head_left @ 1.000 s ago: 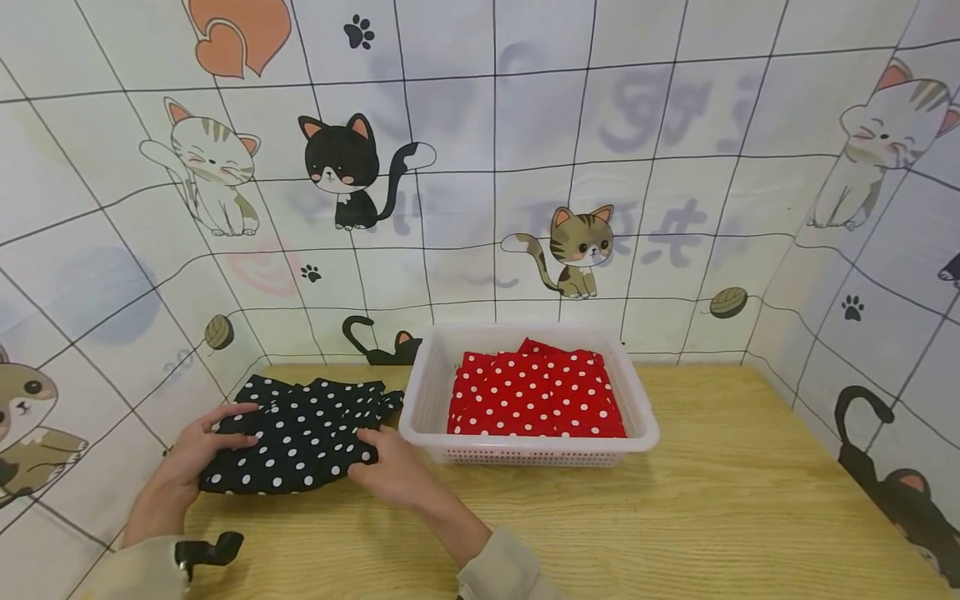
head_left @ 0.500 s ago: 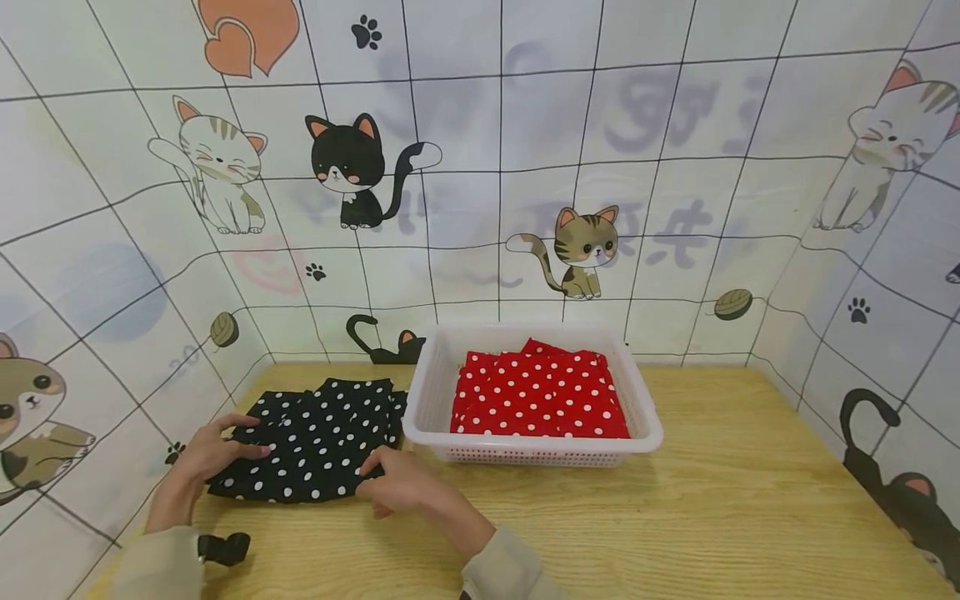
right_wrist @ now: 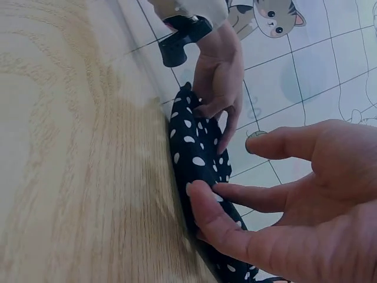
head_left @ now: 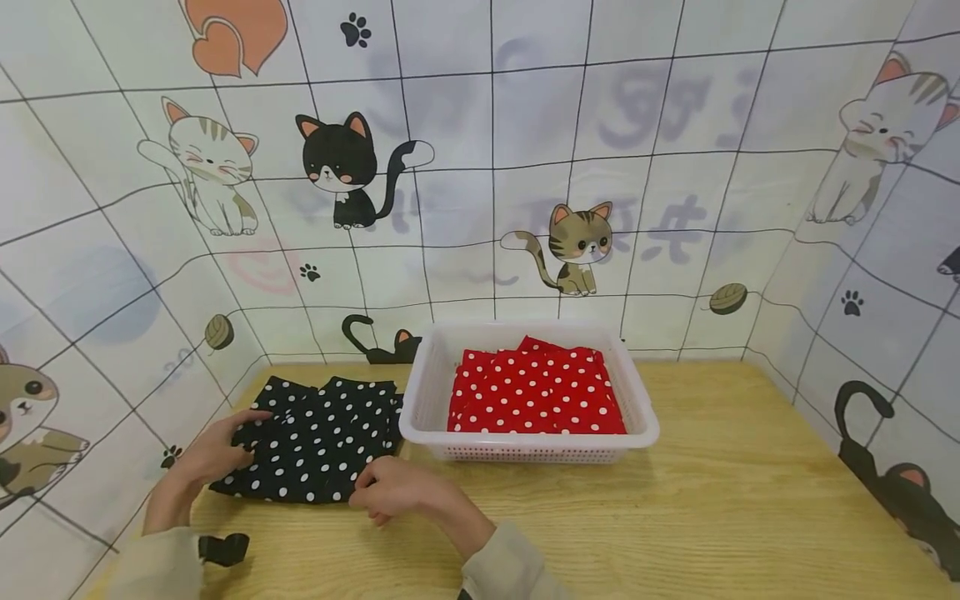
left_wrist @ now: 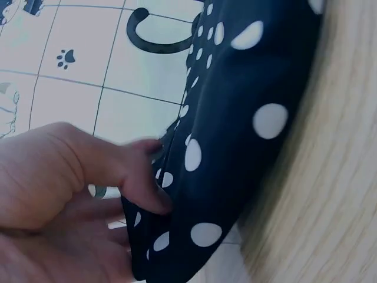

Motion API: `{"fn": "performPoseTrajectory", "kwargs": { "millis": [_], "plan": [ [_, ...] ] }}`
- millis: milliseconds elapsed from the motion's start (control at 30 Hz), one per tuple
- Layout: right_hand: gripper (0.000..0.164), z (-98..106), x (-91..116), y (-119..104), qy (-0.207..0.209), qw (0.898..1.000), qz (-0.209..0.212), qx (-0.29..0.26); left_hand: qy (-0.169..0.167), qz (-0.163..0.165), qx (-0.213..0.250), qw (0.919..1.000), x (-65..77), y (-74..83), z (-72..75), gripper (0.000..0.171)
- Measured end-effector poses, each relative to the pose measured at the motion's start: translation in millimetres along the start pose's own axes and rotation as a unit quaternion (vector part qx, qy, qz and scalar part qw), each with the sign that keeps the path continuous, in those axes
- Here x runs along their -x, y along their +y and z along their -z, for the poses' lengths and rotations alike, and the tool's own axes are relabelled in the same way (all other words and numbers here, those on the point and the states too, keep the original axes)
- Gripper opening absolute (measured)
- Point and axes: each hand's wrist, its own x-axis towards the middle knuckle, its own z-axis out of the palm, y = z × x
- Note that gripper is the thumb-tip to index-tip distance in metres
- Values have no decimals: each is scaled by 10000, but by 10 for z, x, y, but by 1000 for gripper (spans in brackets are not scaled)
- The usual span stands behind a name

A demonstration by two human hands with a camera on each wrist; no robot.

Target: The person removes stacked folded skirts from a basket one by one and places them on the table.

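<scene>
black cloth (head_left: pixel 318 442) at left hand (head_left: pixel 212 454): white polka dots | red cloth (head_left: pixel 536 392) right of right hand (head_left: pixel 395 487): white polka dots | perforated basket (head_left: pixel 528 442): white

Beige sleeves (head_left: pixel 506 568), black bracket (head_left: pixel 223 549) at left cuff (head_left: pixel 157 565)

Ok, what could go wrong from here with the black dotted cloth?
The black dotted cloth has an uneven far edge, so folds might slip if lifted. Its right side sits beside the white basket and could snag. The left hand touches its left side and might rumple it.
</scene>
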Motion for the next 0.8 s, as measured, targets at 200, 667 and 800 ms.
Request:
{"fn": "performPoseTrajectory", "kwargs": {
  "millis": [200,667,800],
  "plan": [
    [45,-12,-34,13,614,9925,172,1040,283,731,183,9968,-15,11,-10,73],
    [30,-29,-81,82,1038,9870,121,1225,-12,742,622,9953,10,35,6,87],
    [39,-23,-101,99,1077,9846,256,1352,298,852,468,9948,13,65,-4,83]
  ]
}}
